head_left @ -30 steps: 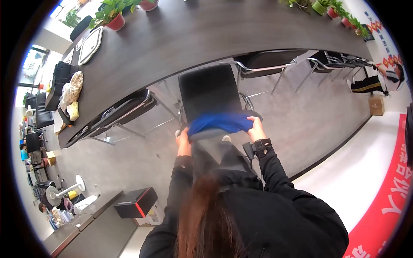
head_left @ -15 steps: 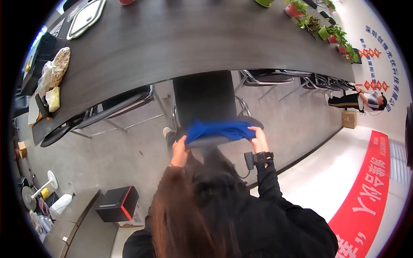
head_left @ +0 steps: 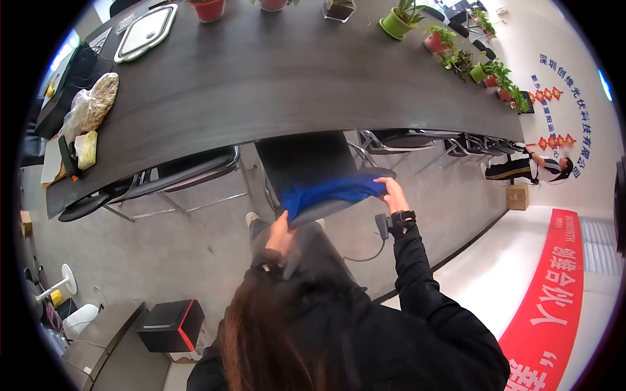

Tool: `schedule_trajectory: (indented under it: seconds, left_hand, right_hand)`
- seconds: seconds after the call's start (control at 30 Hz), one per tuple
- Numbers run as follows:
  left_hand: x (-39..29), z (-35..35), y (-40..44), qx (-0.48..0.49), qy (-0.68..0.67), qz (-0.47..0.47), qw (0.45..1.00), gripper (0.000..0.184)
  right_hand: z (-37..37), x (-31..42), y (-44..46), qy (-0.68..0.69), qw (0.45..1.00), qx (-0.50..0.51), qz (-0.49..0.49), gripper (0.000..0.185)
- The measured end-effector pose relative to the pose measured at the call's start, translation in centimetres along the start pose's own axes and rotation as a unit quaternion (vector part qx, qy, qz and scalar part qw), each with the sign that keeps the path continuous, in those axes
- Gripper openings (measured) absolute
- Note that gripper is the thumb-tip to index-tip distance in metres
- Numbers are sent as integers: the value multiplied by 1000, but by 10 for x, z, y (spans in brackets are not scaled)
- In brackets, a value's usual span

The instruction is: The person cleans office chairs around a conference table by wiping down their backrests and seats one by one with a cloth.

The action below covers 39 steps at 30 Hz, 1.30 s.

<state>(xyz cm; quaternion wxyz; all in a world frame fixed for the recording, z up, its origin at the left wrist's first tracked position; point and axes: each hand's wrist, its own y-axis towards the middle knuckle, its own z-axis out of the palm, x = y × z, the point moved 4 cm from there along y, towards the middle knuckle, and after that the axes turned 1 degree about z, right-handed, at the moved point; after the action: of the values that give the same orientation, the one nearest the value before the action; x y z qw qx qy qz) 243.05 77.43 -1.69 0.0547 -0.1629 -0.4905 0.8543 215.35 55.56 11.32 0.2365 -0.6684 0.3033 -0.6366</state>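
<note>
A blue cloth (head_left: 336,197), somewhat blurred, stretches between my two hands in front of my body. My left hand (head_left: 280,236) is closed on its left end, lower than the other. At the right end, the fingers of my right hand (head_left: 394,195) pinch the cloth's upper corner. The cloth slants up toward the right, and a greyish strip shows along its lower edge. Just beyond it is a black chair (head_left: 303,158), whose near part the cloth partly covers from view. A dark device is strapped to my right wrist.
A long dark table (head_left: 261,91) spans the far side, with potted plants (head_left: 396,25), a white tray (head_left: 147,32) and a plastic bag (head_left: 94,101) on it. More chairs (head_left: 182,173) line its edge. A black box (head_left: 171,326) stands behind left. Another person (head_left: 535,168) stands far right.
The cloth has tilted, its right end now higher than its left. My left hand has moved slightly down and right, my right hand slightly up. The camera view has shifted, showing more of the table.
</note>
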Motion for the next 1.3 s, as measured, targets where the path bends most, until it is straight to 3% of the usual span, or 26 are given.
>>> schedule_trajectory:
  seconds: [0.13, 0.2, 0.4, 0.43, 0.47, 0.6, 0.63, 0.73, 0.77, 0.87, 0.9, 0.93, 1.0, 1.03, 1.13, 1.17, 1.2, 1.3]
  left_hand:
    - [22, 40, -5, -10, 23, -20, 999, 42]
    - [38, 53, 0, -52, 20, -33, 998, 48]
    - [79, 93, -15, -105, 57, -2, 993, 45]
    - [95, 74, 14, 19, 238, 171, 956, 42]
    - [103, 72, 25, 147, 406, 324, 842, 39]
    - [87, 138, -31, 152, 486, 272, 817, 46]
    - [73, 184, -74, 110, 599, 304, 732, 48]
    - [72, 193, -66, 111, 625, 211, 743, 44]
    - [70, 192, -58, 111, 676, 228, 692, 43]
    - [64, 191, -52, 57, 740, 232, 628, 43]
    - [61, 193, -52, 52, 696, 206, 686, 44]
    - [54, 173, -28, 75, 681, 218, 695, 43]
    - [38, 196, -30, 53, 757, 242, 604, 42]
    - [31, 206, -45, 91, 673, 288, 675, 42]
    - [-10, 213, -27, 99, 722, 354, 586, 42]
    - [-32, 182, 19, 115, 729, 294, 608, 45]
    - [-42, 192, 10, 124, 689, 302, 647, 45]
    - [-77, 193, 18, 151, 638, 335, 677, 45]
  right_hand:
    - [-36, 5, 27, 9, 1000, 10, 12, 21]
    - [-55, 9, 32, 13, 999, 40, -32, 18]
    - [-110, 3, 91, 69, 997, 29, 29, 22]
    - [-119, 6, 89, 76, 996, 25, 38, 22]
    - [-128, 5, 91, 85, 995, 21, 47, 22]
    - [-155, -25, 141, 122, 989, 74, 44, 20]
    - [-155, -25, 138, 145, 986, 71, 43, 18]
    - [-157, -28, 134, 154, 986, 47, 42, 17]
    - [-157, -34, 142, 169, 983, 55, 40, 18]
    - [-156, -40, 140, 194, 980, 33, 27, 19]
    - [-155, -39, 135, 214, 976, 24, 22, 20]
    - [-154, -35, 130, 211, 977, 24, 23, 20]
    - [-148, -28, 125, 241, 970, 27, 36, 21]
    - [-144, -26, 124, 254, 966, 36, 42, 23]
    - [-124, -31, 127, 282, 958, 17, 50, 27]
    - [-114, -29, 123, 276, 960, 18, 47, 27]
    - [-102, -28, 117, 294, 955, 14, 41, 28]
    - [-64, -30, 117, 308, 951, 9, 33, 27]
